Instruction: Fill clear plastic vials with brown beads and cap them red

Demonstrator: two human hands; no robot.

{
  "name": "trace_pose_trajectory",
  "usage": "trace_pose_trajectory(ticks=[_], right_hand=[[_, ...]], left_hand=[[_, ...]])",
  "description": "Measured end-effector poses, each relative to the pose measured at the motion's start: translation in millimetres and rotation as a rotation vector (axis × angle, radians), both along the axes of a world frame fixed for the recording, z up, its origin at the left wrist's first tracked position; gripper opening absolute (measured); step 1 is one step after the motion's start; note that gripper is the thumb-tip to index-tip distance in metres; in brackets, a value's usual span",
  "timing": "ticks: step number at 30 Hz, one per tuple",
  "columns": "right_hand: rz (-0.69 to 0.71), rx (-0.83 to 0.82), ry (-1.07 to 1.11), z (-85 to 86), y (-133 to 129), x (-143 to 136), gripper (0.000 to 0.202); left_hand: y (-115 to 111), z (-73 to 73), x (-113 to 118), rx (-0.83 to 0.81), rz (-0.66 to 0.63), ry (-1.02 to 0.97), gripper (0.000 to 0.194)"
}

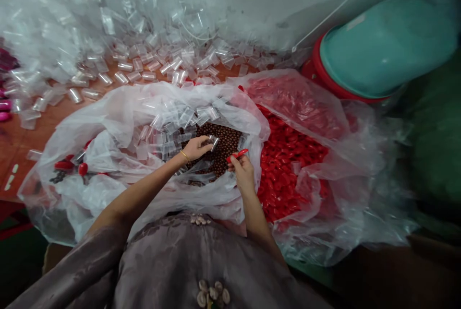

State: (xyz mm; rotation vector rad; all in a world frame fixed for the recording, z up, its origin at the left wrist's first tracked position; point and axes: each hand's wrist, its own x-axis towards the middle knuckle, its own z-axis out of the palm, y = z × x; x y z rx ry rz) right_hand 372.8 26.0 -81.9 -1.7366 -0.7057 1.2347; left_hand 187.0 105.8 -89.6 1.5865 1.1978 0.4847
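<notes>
My left hand (197, 148), with a gold bracelet at the wrist, holds a clear plastic cylinder (213, 143) between thumb and fingers. Below it, many small brown beads (227, 137) lie in an open white plastic bag (118, 102). My right hand (243, 171) pinches a small red plastic piece (237, 155) at the right side of the beads. Other clear cylinders (205, 114) lie in the bag beside and behind my left hand. To the right, a second bag holds a heap of red plastic pieces (284, 170).
A large pile of clear cylinders (118, 66) covers the back and left of the orange table (21, 155). A teal tub (382, 50) leans in a red one (317, 64) at the back right. Red items with dark pieces (65, 165) lie on the bag's left.
</notes>
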Motion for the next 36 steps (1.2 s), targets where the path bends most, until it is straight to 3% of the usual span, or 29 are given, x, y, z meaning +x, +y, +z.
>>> trace_pose_trajectory(ticks=[3,5,12,18,24,27,32,36], right_hand=[[-0.003,-0.019,-0.028,3.1,3,-1,0.036],[0.011,-0.019,-0.057,4.6,4,-1,0.036],[0.009,-0.003,-0.050,6.4,0,-5,0.034],[-0.098,0.066,0.226,13.5,-1,-2,0.032],[-0.173,0.144,0.528,30.7,5,-14,0.028],[-0.163,0.195,0.457,35.8,4,-21,0.027],[-0.039,0.308,0.071,41.3,-9,-26,0.022],[0.065,0.322,-0.184,55.3,-18,-20,0.021]], left_hand=[[0,-6.1,-2,-0.238,-0.033,0.200,0.021],[7,-12.3,3,-0.312,-0.025,0.274,0.021],[39,-22.8,30,-0.164,0.033,0.180,0.018],[8,-24.0,10,0.002,0.049,-0.284,0.031],[-24,-7.3,-5,-0.042,-0.087,-0.370,0.039],[-34,7.2,-4,-0.063,-0.137,-0.408,0.044],[-46,28.2,0,-0.119,-0.136,-0.465,0.047],[-53,36.0,-3,-0.154,-0.148,-0.446,0.050]])
